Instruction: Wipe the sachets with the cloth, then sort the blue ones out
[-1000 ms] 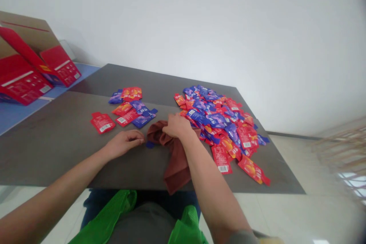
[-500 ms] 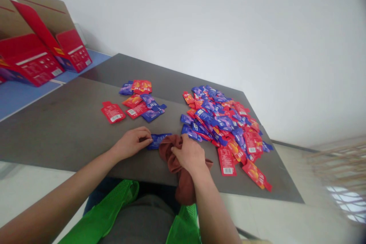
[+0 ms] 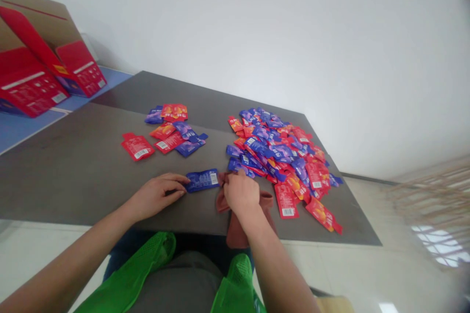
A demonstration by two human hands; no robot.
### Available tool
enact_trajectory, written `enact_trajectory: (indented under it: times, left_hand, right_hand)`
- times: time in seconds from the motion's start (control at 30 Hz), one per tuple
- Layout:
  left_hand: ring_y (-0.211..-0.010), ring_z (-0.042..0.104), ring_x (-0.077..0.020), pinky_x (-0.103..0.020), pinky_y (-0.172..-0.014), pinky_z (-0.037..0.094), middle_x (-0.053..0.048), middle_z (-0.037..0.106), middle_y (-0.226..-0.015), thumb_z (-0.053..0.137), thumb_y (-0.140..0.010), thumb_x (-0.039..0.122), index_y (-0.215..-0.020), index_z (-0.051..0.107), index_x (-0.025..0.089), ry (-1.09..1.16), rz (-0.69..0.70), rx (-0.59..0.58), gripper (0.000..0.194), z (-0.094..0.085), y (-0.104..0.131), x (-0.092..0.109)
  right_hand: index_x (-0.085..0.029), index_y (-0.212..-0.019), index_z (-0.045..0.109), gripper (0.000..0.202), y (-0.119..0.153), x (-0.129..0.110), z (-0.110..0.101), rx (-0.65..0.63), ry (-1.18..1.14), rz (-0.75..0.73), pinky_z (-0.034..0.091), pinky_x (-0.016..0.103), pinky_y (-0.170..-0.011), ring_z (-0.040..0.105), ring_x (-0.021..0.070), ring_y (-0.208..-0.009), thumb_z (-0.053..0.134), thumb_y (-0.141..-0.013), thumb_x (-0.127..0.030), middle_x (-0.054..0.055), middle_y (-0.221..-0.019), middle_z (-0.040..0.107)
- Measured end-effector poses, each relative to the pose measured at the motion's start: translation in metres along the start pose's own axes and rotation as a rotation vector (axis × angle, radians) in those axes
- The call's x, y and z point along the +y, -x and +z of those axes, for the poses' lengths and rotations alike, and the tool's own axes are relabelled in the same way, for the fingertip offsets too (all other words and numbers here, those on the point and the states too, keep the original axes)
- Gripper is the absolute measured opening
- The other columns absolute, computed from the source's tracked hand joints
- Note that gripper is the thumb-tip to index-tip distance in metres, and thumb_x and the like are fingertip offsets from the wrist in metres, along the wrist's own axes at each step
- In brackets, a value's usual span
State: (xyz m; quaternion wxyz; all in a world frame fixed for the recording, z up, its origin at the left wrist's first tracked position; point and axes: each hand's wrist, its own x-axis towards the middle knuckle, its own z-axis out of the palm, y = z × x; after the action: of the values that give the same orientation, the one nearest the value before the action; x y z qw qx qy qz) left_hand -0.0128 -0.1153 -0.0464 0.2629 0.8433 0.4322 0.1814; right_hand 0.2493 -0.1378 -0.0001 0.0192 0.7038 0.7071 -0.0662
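The flat blue sachet (image 3: 201, 181), pale-printed, white barcode at its right end, lies on the grey table (image 3: 91, 166); the left hand (image 3: 157, 196) touches its other end, whether pinching I cannot tell; the right hand (image 3: 242, 193) grips a brown cloth (image 3: 237, 232).

Red cartons (image 3: 31, 83) on blue surface (image 3: 18, 129)
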Motion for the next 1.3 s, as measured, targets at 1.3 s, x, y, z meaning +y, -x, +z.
enact_trajectory:
  times: [1.3]
  left_hand:
    - [-0.109,0.068,-0.0219,-0.032,-0.101,0.051,-0.002,0.074,-0.119,0.053,-0.097,0.043,-0.090,0.078,0.026,0.035,-0.022,-0.017,0.030,-0.001,-0.004,0.006]
  right_hand:
    - [-0.022,-0.111,0.071,0.028,-0.031,-0.006,0.005,0.005,-0.048,-0.037,0.053,0.031,-0.074,0.069,0.0209,-0.090,0.045,-0.102,-0.026,0.011,-0.115,0.061]
